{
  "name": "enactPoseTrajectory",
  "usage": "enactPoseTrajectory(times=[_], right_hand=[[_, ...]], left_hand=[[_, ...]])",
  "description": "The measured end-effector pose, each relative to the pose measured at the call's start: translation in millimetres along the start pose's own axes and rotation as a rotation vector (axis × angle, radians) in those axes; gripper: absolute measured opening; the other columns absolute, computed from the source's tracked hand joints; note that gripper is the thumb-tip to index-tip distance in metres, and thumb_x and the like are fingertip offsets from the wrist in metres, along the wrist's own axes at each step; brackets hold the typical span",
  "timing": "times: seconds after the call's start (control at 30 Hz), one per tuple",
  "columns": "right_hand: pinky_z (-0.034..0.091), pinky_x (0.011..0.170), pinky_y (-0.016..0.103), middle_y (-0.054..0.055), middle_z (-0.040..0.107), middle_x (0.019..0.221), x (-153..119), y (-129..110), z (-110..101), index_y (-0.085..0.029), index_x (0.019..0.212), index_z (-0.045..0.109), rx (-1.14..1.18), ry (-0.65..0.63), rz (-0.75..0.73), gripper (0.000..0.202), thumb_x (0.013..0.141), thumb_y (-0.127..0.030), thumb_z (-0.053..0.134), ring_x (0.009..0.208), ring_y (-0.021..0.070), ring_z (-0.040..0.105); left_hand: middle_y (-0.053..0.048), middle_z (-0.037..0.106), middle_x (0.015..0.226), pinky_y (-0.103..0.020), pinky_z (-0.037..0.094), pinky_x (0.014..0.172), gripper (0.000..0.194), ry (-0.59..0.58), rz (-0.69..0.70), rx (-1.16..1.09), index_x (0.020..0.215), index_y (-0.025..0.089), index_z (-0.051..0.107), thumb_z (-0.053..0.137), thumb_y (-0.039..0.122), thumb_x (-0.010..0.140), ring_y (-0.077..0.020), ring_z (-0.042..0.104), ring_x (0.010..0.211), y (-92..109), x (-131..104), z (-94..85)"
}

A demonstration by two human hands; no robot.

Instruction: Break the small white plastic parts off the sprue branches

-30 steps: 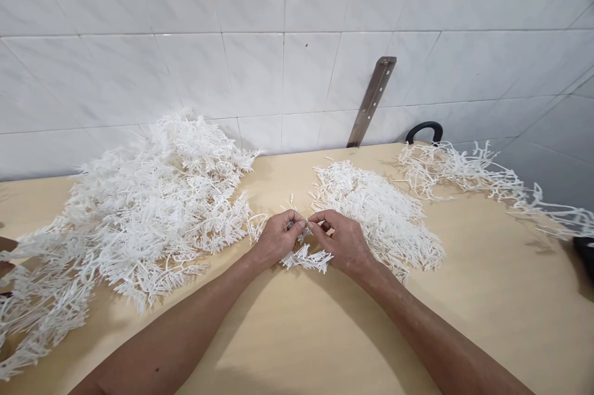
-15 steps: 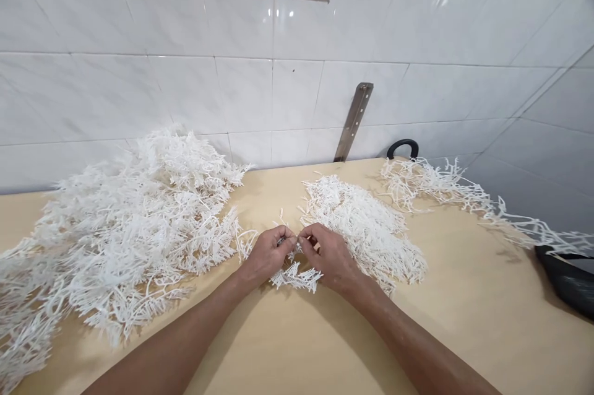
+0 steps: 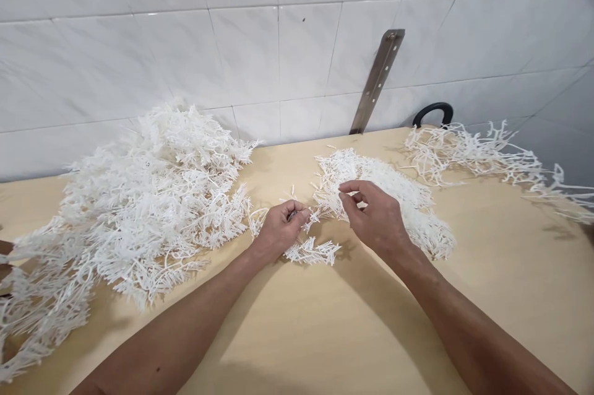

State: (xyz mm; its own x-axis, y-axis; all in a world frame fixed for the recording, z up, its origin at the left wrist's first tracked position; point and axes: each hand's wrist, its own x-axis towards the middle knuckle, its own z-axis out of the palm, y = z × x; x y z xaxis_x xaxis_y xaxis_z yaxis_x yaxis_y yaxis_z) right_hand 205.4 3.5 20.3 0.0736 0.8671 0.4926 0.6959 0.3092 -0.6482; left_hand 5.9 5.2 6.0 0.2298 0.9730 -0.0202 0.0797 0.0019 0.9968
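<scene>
My left hand (image 3: 284,228) is closed in a pinch on a small white branched plastic piece (image 3: 314,218), whose thin prongs stick out past the fingertips. To its right, my right hand (image 3: 374,212) hovers over the near-left side of a pile of short white plastic sticks (image 3: 394,184). Its thumb and index tips come nearly together; whatever may be between them is too small to make out. A little cluster of white sprigs (image 3: 313,252) lies on the table just below my hands.
A large heap of tangled white branched plastic (image 3: 158,197) covers the table's left side. What looks like another person's fingers (image 3: 5,256) shows at the left edge. Loose white strands (image 3: 482,153) lie at back right, near a black handle (image 3: 434,111). A metal strip (image 3: 378,82) leans against the tiled wall.
My hands have parted: the right moved up and right, over the stick pile, while the left keeps its pinch. The view has tilted down, and fingers have appeared at the left edge.
</scene>
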Motion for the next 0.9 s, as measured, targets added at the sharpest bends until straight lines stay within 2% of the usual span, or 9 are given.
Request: enactPoseTrajectory(times=[0.13, 0.23, 0.37, 0.5, 0.77, 0.9], right_hand=[[0.046, 0.056, 0.027, 0.003, 0.069, 0.072, -8.6, -18.5, 4.4, -0.02, 0.104, 0.07, 0.135, -0.278, 0.017, 0.028, 0.091, -0.036, 0.052, 0.058, 0.0149, 0.059], [0.043, 0.05, 0.025, -0.001, 0.065, 0.062, -13.5, -20.8, 12.1, -0.021, 0.098, 0.072, 0.148, -0.375, 0.075, 0.024, 0.089, -0.036, 0.056, 0.05, 0.0133, 0.055], [0.045, 0.055, 0.025, -0.001, 0.069, 0.069, -14.9, -17.6, 17.6, -0.022, 0.087, 0.072, 0.145, -0.346, 0.068, 0.016, 0.087, -0.033, 0.06, 0.057, 0.0138, 0.06], [0.044, 0.056, 0.026, 0.001, 0.072, 0.074, -15.7, -22.3, 19.0, -0.02, 0.085, 0.07, 0.081, -0.376, 0.06, 0.015, 0.087, -0.028, 0.057, 0.06, 0.015, 0.063], [0.039, 0.06, 0.027, 0.002, 0.068, 0.074, -20.3, -26.4, 25.6, -0.02, 0.075, 0.065, -0.12, -0.338, -0.088, 0.018, 0.089, -0.02, 0.052, 0.061, 0.0147, 0.056], [0.036, 0.057, 0.026, 0.0, 0.064, 0.065, -22.1, -23.1, 34.0, -0.02, 0.069, 0.061, -0.132, -0.307, -0.046, 0.019, 0.085, -0.019, 0.053, 0.056, 0.0134, 0.052]], left_hand=[[0.004, 0.049, 0.058, -0.022, 0.033, 0.05, 0.031, -0.039, 0.016, -0.01, 0.079, 0.016, 0.06, 0.064, 0.047, 0.081, -0.0069, 0.039, 0.049, -0.7, 0.4, -1.1], [0.004, 0.051, 0.059, -0.022, 0.035, 0.051, 0.033, -0.054, 0.027, 0.005, 0.081, 0.016, 0.061, 0.064, 0.049, 0.082, -0.0072, 0.04, 0.05, -1.1, 0.5, -2.3], [0.005, 0.049, 0.056, -0.022, 0.035, 0.052, 0.03, -0.018, 0.036, 0.03, 0.081, 0.017, 0.06, 0.062, 0.047, 0.083, -0.0081, 0.041, 0.05, -2.8, 1.4, -2.2], [0.005, 0.05, 0.056, -0.022, 0.036, 0.053, 0.025, 0.016, 0.054, 0.112, 0.08, 0.017, 0.061, 0.059, 0.042, 0.085, -0.0094, 0.043, 0.051, -4.1, 1.0, -1.6], [0.002, 0.059, 0.064, -0.025, 0.038, 0.059, 0.017, 0.084, 0.157, 0.383, 0.076, 0.019, 0.06, 0.053, 0.031, 0.086, -0.0123, 0.049, 0.058, -0.1, -5.1, 1.1], [0.001, 0.059, 0.064, -0.026, 0.037, 0.062, 0.013, 0.104, 0.23, 0.485, 0.075, 0.02, 0.056, 0.051, 0.025, 0.087, -0.0147, 0.05, 0.06, 0.0, -6.4, 4.4]])
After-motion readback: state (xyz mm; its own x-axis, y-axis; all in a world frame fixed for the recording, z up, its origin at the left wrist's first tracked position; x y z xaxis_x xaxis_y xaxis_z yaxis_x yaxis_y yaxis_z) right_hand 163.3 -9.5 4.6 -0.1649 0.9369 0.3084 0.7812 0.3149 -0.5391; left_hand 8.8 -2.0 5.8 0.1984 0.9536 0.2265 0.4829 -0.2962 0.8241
